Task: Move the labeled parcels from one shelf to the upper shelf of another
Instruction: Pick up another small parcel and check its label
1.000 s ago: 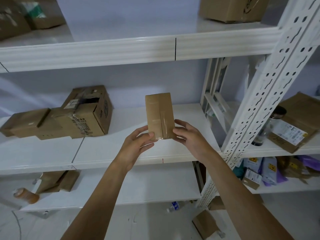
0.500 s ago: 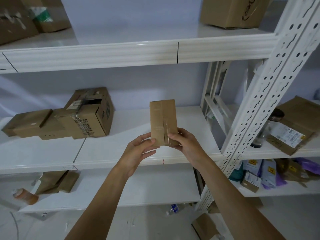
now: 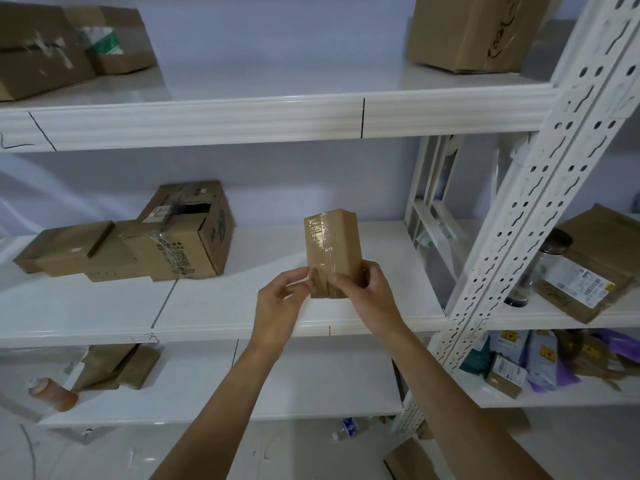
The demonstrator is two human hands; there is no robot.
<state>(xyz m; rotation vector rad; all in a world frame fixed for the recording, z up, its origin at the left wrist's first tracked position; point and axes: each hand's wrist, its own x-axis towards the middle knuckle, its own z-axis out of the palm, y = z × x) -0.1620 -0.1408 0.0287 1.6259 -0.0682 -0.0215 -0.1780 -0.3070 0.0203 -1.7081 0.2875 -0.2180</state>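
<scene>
Because the left hand [image 3: 277, 299] and right hand [image 3: 363, 292] pinch only the bottom of the upright taped parcel [image 3: 332, 251], fingers closed on it, it could tip before reaching the upper shelf [image 3: 277, 119] above it.

An orange bottle [image 3: 52, 393] lies on the lowest shelf at eight o'clock. A clear water bottle [image 3: 346, 429] lies on the floor at six o'clock. At three o'clock, a dark-capped jar [image 3: 540, 268] stands behind the perforated white post [image 3: 540, 188].
</scene>
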